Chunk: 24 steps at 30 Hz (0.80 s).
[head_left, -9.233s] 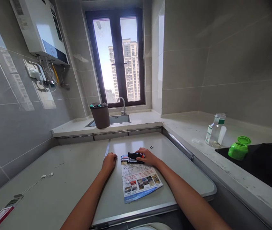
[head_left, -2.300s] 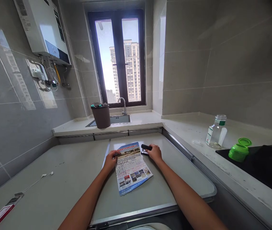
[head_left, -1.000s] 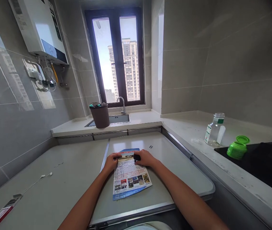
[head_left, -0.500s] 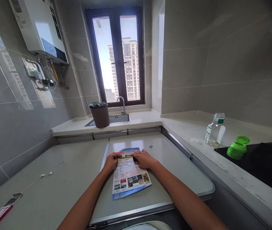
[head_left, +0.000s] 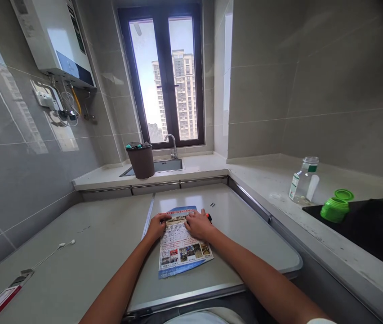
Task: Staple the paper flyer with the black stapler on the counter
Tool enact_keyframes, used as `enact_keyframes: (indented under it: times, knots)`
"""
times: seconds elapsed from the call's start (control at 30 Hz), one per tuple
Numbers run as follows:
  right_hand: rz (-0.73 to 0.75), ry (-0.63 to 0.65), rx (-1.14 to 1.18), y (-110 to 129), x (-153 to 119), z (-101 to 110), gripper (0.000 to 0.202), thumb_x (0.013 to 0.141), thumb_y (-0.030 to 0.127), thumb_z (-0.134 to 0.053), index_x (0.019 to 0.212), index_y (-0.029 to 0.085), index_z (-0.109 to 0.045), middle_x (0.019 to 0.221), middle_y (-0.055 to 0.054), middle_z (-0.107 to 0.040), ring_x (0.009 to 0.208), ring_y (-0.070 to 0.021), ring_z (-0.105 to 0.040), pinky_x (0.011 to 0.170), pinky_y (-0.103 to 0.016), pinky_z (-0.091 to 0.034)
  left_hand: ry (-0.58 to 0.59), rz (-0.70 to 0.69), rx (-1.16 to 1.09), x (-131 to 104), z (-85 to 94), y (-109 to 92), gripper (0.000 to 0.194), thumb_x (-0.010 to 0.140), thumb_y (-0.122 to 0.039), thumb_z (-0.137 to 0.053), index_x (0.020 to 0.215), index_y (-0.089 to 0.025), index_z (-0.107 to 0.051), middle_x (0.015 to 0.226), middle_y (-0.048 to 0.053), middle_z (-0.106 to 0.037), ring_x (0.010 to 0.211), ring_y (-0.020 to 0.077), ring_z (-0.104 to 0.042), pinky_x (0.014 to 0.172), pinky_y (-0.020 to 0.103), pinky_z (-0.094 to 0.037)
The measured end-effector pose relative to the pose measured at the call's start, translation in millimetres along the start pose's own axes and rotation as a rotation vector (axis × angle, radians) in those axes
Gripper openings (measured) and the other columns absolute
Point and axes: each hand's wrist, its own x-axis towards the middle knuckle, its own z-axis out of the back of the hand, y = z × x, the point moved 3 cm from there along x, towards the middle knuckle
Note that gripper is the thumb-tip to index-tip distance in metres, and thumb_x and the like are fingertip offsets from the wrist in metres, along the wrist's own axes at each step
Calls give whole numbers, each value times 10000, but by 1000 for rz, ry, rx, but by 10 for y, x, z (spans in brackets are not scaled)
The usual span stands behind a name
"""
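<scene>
Flyer (head_left: 185, 243) flat on bench (head_left: 110, 220), both hands on its upper part.
Left hand (head_left: 158, 225): fingers half curled at the flyer's left edge; can't tell if it's pinched. Right hand (head_left: 198, 224): part-open, over the stapler (head_left: 209, 217), only the black-and-red end showing; can't see its grip. Two small metal bits (head_left: 212, 204) just beyond. Earphones (head_left: 66, 244) well left.
</scene>
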Motion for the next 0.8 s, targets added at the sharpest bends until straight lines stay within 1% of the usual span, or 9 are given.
enact_keyframes:
  times: [0.07, 0.2, 0.37, 0.5, 0.6, 0.7, 0.8]
  knots:
    - [16, -9, -26, 19, -9, -21, 420, 1074, 400, -390, 1176, 168, -725, 1259, -188, -719, 1246, -366, -576, 1083, -600, -352, -2, -2, 16, -1, -4, -8, 403, 725, -52, -561, 977, -197, -840, 1153, 71, -793, 1099, 238, -733, 1078, 393, -547]
    - [46, -14, -81, 51, -25, -66, 405, 1072, 350, -399, 1163, 132, -728, 1253, -218, -711, 1272, -383, -568, 1096, -593, -348, -3, -4, 51, 7, -14, 6, 426, 742, -10, -540, 980, -201, -838, 1166, 66, -789, 1120, 226, -726, 1084, 375, -540]
    - [67, -57, -52, 38, -45, -52, 372, 1061, 397, -460, 1186, 139, -697, 1259, -207, -704, 1254, -367, -576, 1069, -537, -378, 6, -7, 78, 7, -17, 18, 460, 749, 28, -506, 991, -189, -831, 1172, 68, -779, 1120, 216, -724, 1084, 365, -538]
    - [8, -46, 31, -42, -46, 18, 313, 1024, 393, -539, 1210, 176, -665, 1247, -166, -709, 1199, -331, -602, 1002, -456, -412, 4, -42, 143, -8, -8, 0, 461, 779, 17, -499, 1002, -206, -834, 1199, 61, -761, 1159, 215, -704, 1118, 372, -519]
    - [-12, -45, 106, -123, -43, 59, 316, 983, 393, -616, 1232, 199, -645, 1248, -138, -713, 1188, -308, -612, 973, -407, -415, 21, -66, 254, -16, 0, -10, 501, 768, 46, -497, 1024, -213, -840, 1262, 68, -737, 1230, 225, -669, 1167, 387, -479]
    - [-56, -77, 199, -247, -34, 70, 404, 927, 445, -716, 1249, 217, -629, 1255, -114, -715, 1167, -286, -629, 941, -366, -420, 61, -58, 383, -14, 9, -11, 511, 768, 64, -513, 1047, -205, -847, 1307, 95, -726, 1305, 260, -628, 1190, 421, -444]
    - [-194, -53, 283, -418, -23, 49, 523, 831, 500, -823, 1240, 234, -635, 1224, -100, -733, 1139, -284, -654, 869, -330, -429, 108, -10, 464, -10, 21, -2, 503, 813, 48, -524, 1097, -211, -848, 1315, 104, -735, 1378, 282, -584, 1200, 431, -416]
